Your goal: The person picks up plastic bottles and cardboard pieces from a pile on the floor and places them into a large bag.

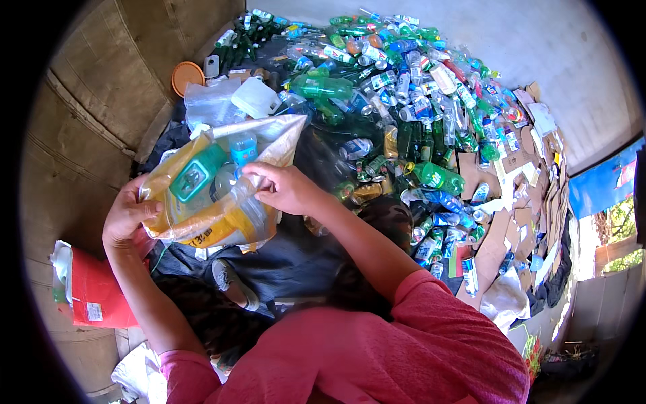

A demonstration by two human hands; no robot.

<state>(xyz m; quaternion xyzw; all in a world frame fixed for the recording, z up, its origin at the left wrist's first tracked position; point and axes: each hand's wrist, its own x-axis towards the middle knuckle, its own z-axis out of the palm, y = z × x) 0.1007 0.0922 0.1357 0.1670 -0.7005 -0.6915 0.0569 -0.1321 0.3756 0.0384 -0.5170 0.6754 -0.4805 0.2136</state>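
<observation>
A yellow and white plastic sack point(217, 227) gapes in front of me, its mouth tilted towards me. My left hand point(128, 209) grips the sack's left edge, thumb inside the rim. Pinched in my right hand point(282, 187) is the near right part of the rim. Inside the sack lie a green plastic container point(199, 171), a clear bottle with a blue label point(244, 147) and another clear bottle point(222, 184) partly hidden by the rim. The sack's bottom is out of sight behind its front wall.
Beyond the sack spreads a heap of plastic bottles and cans point(373, 76). Flattened cardboard point(497, 232) is piled at the right. A white jug point(256, 97) and an orange lid point(187, 79) lie behind the sack. A red box point(98, 288) stands left, beside the wall point(81, 166).
</observation>
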